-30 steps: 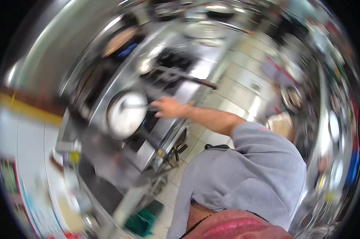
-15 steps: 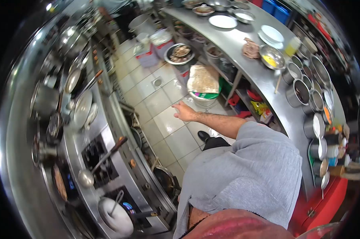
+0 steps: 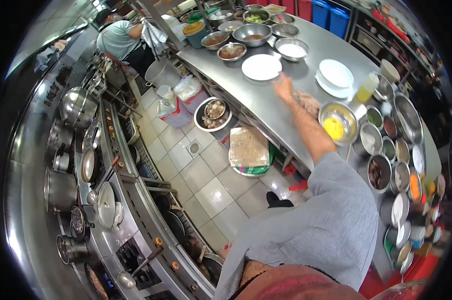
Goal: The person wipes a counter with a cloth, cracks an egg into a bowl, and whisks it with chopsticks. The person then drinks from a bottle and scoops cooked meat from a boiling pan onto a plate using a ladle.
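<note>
My right hand (image 3: 284,89) is over the steel counter, arm stretched out. Its fingers point at the right rim of a flat white plate (image 3: 261,67); whether they touch it I cannot tell. The hand looks open, with nothing visible in it. Close to my wrist lies a crumpled brownish cloth (image 3: 309,104). Beside my forearm stands a steel bowl (image 3: 347,111) with yellow liquid inside, like beaten egg. Just a sliver of my left hand (image 3: 227,249) shows at the edge of my shirt; its fingers are mostly hidden.
Stacked white plates (image 3: 336,75), an oil bottle (image 3: 367,88) and several ingredient containers stand on the counter. To the left runs a stove (image 3: 131,210) with pots and ladles. A board-topped tub (image 3: 249,147) and a bowl of food (image 3: 204,119) are low by the aisle. A person (image 3: 120,40) stands at the far end.
My right hand has moved from above the floor aisle up and right over the counter, to the plate's rim. The view has tilted up, showing the person at the back.
</note>
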Tool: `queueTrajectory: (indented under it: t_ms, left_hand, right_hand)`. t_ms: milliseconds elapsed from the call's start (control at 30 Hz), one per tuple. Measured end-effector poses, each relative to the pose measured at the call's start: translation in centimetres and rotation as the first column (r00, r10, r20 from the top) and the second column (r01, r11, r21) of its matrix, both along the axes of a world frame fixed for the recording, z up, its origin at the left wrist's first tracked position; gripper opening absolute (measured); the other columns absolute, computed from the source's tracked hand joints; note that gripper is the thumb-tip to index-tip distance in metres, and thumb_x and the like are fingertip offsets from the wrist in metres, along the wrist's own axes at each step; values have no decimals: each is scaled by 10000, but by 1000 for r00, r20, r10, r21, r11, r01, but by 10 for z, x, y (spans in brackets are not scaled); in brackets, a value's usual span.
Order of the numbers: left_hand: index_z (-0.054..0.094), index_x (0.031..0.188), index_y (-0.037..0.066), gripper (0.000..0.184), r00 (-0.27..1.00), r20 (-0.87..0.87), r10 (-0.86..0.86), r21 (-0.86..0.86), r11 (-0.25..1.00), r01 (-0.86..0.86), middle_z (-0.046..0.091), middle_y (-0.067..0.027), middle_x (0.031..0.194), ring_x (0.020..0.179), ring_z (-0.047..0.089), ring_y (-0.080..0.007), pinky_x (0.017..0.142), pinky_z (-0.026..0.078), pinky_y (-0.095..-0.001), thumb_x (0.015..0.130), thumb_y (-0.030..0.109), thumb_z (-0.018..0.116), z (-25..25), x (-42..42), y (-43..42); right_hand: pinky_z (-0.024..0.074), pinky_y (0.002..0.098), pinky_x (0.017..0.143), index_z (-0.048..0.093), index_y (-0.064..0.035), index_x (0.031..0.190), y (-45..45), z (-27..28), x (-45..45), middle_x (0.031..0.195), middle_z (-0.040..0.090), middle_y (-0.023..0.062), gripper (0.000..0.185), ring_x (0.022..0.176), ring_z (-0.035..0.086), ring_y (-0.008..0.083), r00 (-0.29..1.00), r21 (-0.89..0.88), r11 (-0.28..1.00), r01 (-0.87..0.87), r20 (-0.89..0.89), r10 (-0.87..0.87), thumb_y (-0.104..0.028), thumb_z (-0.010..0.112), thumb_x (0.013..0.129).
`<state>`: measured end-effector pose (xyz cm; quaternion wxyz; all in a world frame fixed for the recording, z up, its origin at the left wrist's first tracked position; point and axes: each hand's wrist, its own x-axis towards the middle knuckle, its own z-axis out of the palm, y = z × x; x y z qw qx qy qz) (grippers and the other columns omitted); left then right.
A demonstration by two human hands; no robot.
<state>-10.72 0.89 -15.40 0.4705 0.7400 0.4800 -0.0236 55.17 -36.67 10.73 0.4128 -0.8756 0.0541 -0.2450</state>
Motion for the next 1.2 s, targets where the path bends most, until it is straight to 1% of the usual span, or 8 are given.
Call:
queueTrajectory:
  t_ms: [200,333,633,767,800,900,967,1200]
  left_hand:
    - [655,922,-4,276,999,-39,-20,-4,1000,20,660,-107,757,741,613,-157,696,477,-284,754,215,662,62,43,3]
    - [670,915,26,370,974,-215,66,173,984,-28,660,-182,828,800,648,-283,739,492,-358,698,326,674,71,32,5]
    - [674,847,65,323,956,-290,38,314,948,58,641,-184,824,812,611,-340,728,478,-416,727,359,618,53,27,-26]
    - [657,787,69,313,952,-306,-12,242,966,90,624,-189,826,799,591,-367,733,457,-465,731,373,606,48,34,-33]
    - [663,818,64,312,944,-328,-14,227,969,94,630,-182,852,818,594,-366,757,463,-457,732,359,611,53,39,-34]
    - [650,900,64,323,976,-194,103,209,976,-62,640,-158,895,904,573,-331,810,455,-418,730,338,626,72,48,-44]
    - [643,929,76,327,986,-133,100,218,973,-69,634,-148,922,949,546,-313,837,441,-398,738,340,627,70,54,-45]
    - [614,986,39,315,967,245,75,256,957,-139,561,-167,965,933,541,-306,822,444,-381,779,275,629,164,97,-45]
  right_hand:
    - [464,441,803,419,20,1232,-88,-5,108,970,609,229,683,899,591,380,975,-85,985,152,-149,-163,-262,695,675]
    - [330,386,1013,348,-8,1325,-146,-56,172,1299,433,218,856,1209,409,361,971,-245,956,160,-136,-198,-376,711,642]
    - [449,491,643,599,57,840,-146,-70,170,882,601,270,617,777,567,446,952,-418,855,307,143,-272,-541,661,699]
    - [421,434,456,650,-369,1000,-168,-98,186,743,574,146,225,585,584,326,943,-745,579,331,286,-171,-357,458,883]
    - [412,440,419,689,-205,857,-161,-80,178,607,586,161,329,549,593,326,937,-732,588,343,308,-163,-470,494,843]
    - [428,448,540,651,-414,934,-166,-53,180,748,566,134,210,624,592,330,927,-785,494,374,340,-161,-432,447,885]
    - [448,420,628,647,-65,862,-112,21,122,771,551,131,413,696,565,310,938,-488,803,341,122,-324,-470,614,788]
    - [442,421,642,564,42,838,-21,89,-13,773,546,191,375,715,538,325,889,-408,907,-103,370,267,-306,683,768]
